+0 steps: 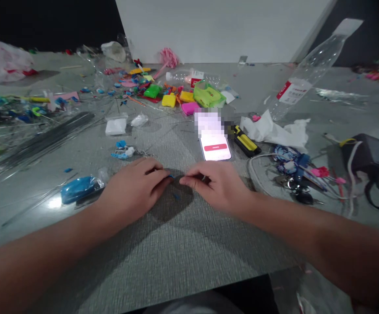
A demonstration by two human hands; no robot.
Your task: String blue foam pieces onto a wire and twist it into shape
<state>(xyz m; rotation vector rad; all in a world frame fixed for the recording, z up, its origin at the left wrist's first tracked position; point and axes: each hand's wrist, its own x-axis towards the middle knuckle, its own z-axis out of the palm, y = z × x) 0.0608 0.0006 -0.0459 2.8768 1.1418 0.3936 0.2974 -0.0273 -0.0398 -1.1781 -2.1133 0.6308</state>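
Observation:
Close together over the grey table, my two hands face each other in a pinch. Thumb and fingertips of my left hand [132,183] are closed on a small piece of blue clay [171,176]. My right hand [220,185] has its thumb and forefinger pressed together; whatever is between them is hidden. Below the fingertips lies a tiny blue clay bit [176,196]. Beside my left wrist rests a blue clay pack [78,190] in clear wrap. Small blue and white clay pieces on wires [122,150] lie just beyond that hand.
A lit phone [213,139] lies beyond my hands, beside a yellow-black cutter [246,141]. Crumpled tissue [274,128], keys [295,185] and a cable are to the right. A clear bottle [307,74] leans behind. Colored clay packs [169,100] and thin wires [45,139] spread at back and left.

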